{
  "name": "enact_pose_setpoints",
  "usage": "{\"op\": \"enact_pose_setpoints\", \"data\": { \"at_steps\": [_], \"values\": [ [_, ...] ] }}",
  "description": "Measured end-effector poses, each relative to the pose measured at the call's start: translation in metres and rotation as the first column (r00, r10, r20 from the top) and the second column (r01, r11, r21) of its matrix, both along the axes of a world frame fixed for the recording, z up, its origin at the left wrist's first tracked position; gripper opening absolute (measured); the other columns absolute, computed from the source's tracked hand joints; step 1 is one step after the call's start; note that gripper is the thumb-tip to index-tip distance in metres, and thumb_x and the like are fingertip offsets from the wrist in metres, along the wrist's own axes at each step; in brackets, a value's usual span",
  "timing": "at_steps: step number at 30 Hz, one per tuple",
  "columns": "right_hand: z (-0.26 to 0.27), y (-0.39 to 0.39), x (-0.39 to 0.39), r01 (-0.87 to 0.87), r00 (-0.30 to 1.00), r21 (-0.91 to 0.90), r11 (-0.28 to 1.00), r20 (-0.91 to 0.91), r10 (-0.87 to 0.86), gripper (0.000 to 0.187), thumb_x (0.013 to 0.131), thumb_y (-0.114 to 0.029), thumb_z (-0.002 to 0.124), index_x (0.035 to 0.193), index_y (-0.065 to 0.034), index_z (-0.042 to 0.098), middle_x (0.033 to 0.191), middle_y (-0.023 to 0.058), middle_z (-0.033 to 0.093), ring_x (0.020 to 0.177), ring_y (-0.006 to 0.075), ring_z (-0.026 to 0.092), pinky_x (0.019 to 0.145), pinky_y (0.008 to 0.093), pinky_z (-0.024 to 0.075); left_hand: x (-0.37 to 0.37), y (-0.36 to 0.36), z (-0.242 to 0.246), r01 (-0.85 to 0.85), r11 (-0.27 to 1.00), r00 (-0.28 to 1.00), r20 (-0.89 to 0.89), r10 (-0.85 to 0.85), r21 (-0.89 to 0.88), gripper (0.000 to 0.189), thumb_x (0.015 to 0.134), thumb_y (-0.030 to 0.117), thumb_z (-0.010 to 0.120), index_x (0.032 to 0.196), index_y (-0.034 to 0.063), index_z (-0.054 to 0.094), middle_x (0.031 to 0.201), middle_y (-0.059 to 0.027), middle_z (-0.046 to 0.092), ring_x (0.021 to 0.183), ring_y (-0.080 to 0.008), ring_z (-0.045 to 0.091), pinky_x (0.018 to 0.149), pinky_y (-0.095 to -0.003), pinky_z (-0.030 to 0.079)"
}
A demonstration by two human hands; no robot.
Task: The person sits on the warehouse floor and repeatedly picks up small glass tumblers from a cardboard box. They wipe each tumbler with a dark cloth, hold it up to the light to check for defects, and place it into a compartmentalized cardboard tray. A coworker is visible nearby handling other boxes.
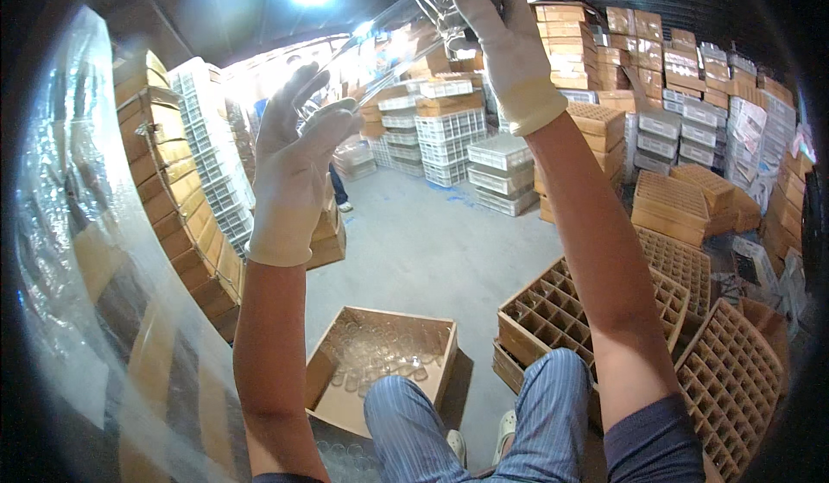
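Note:
Both hands are raised in pale work gloves and hold clear glassware up towards a bright lamp. My left hand point(301, 140) grips the rounded lower end of a long transparent glass piece point(382, 49). At the upper right, my right hand point(505, 36) is closed on its other end, where several clear rims show near the thumb; how many pieces are held I cannot tell. Below, an open cardboard box point(450, 353) on the floor holds many small clear glasses point(379, 353) lying in rows. A divided cardboard box point(544, 308) stands by the right knee.
Cardboard divider trays point(728, 379) lean at the right. Stacked plastic crates point(450, 140) and cardboard boxes point(583, 127) stand around the floor point(401, 224). Plastic-wrapped stacks point(84, 224) rise close at the left. Another person's leg point(338, 188) shows beyond the left hand.

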State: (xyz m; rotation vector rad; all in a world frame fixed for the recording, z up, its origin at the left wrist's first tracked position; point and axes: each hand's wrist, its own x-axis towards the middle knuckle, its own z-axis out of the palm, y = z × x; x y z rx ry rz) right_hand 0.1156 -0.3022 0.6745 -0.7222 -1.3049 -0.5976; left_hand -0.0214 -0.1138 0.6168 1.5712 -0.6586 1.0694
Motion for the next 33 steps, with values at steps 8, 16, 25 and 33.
{"op": "enact_pose_setpoints", "data": {
  "at_steps": [8, 16, 25, 33],
  "values": [
    [0.003, 0.01, -0.002, 0.594, 0.747, 0.224, 0.772, 0.203, -0.633, 0.064, 0.095, -0.045, 0.072, 0.14, -0.0034, 0.052, 0.111, 0.0095, 0.067, 0.095, 0.0224, 0.066, 0.082, 0.0338, 0.0557, -0.008, -0.01, -0.002, -0.015, 0.993, 0.996, 0.089, 0.026, -0.121, 0.066, 0.081, -0.006, 0.074, 0.143, -0.0011, 0.052, 0.145, -0.0153, 0.052, 0.126, -0.0283, 0.061, 0.1, -0.0337, 0.058],
    [0.004, 0.01, 0.021, 0.381, 0.917, 0.06, 0.922, 0.101, -0.386, 0.062, 0.094, -0.055, 0.069, 0.135, -0.0091, 0.06, 0.112, 0.0149, 0.072, 0.097, 0.0291, 0.073, 0.085, 0.0389, 0.0568, 0.0, -0.002, -0.013, -0.069, 0.995, 0.993, 0.09, 0.075, -0.071, 0.064, 0.086, -0.004, 0.073, 0.145, 0.006, 0.052, 0.143, -0.015, 0.055, 0.124, -0.0292, 0.064, 0.102, -0.0371, 0.059],
    [-0.16, 0.044, -0.003, 0.478, 0.877, -0.118, 0.87, 0.105, -0.468, 0.068, 0.097, -0.037, 0.069, 0.153, -0.0101, 0.044, 0.12, 0.0217, 0.067, 0.107, 0.0314, 0.069, 0.093, 0.0367, 0.0539, 0.059, -0.037, -0.109, -0.842, 0.384, 0.497, 0.266, 0.826, 0.379, 0.097, 0.075, 0.021, 0.085, 0.158, 0.0096, 0.036, 0.096, -0.0148, 0.075, 0.085, -0.0326, 0.074, 0.071, -0.0413, 0.058],
    [-0.325, -0.135, 0.194, 0.529, 0.498, -0.233, 0.816, -0.693, -0.522, 0.064, 0.103, -0.052, 0.058, 0.148, -0.0082, 0.047, 0.12, 0.0063, 0.063, 0.095, 0.0154, 0.062, 0.083, 0.0337, 0.0541, 0.035, 0.106, -0.384, -0.329, 0.257, 0.128, -0.227, 0.965, 0.909, 0.086, 0.076, 0.022, 0.081, 0.155, 0.0242, 0.046, 0.078, -0.0133, 0.07, 0.075, -0.032, 0.068, 0.074, -0.0466, 0.056]
  ]
}}
